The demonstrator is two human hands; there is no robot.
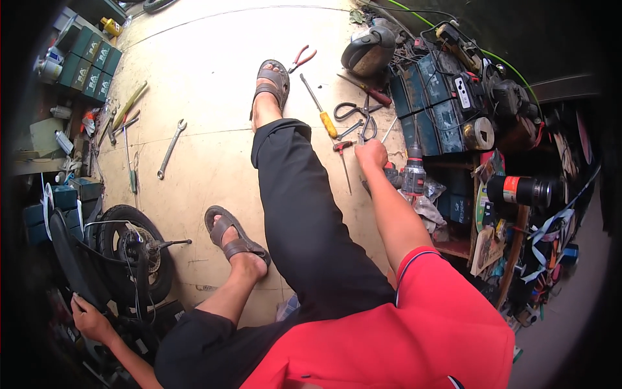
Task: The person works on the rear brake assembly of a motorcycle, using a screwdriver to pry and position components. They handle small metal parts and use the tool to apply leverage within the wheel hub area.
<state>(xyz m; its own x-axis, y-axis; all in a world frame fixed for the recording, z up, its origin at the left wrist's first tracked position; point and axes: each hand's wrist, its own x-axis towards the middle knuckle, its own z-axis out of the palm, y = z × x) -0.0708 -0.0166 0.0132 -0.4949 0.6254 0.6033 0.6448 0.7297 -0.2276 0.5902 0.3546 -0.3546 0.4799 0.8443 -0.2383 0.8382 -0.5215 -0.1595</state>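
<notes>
My right hand [371, 155] reaches down among the tools on the floor, its fingers closed. What they hold, if anything, is hidden. Just beyond it lie black-handled scissors [365, 111] and a small wrench [350, 129]. A red T-handled tool [343, 153] is beside the hand, and a yellow-handled screwdriver [326, 120] is farther left. At the lower left, my left hand [92, 320] has its fingers curled on the edge of a black curved mudguard [72, 262]. Next to that stands a black-tyred wheel [162, 249] with a brake disc.
A large combination wrench [172, 149] and red-handled pliers [302, 59] lie on the pale floor. Dark green batteries [434, 97] and a cordless drill [413, 174] crowd the right side. More green boxes [87, 65] are stacked at the far left. My sandalled feet stand between.
</notes>
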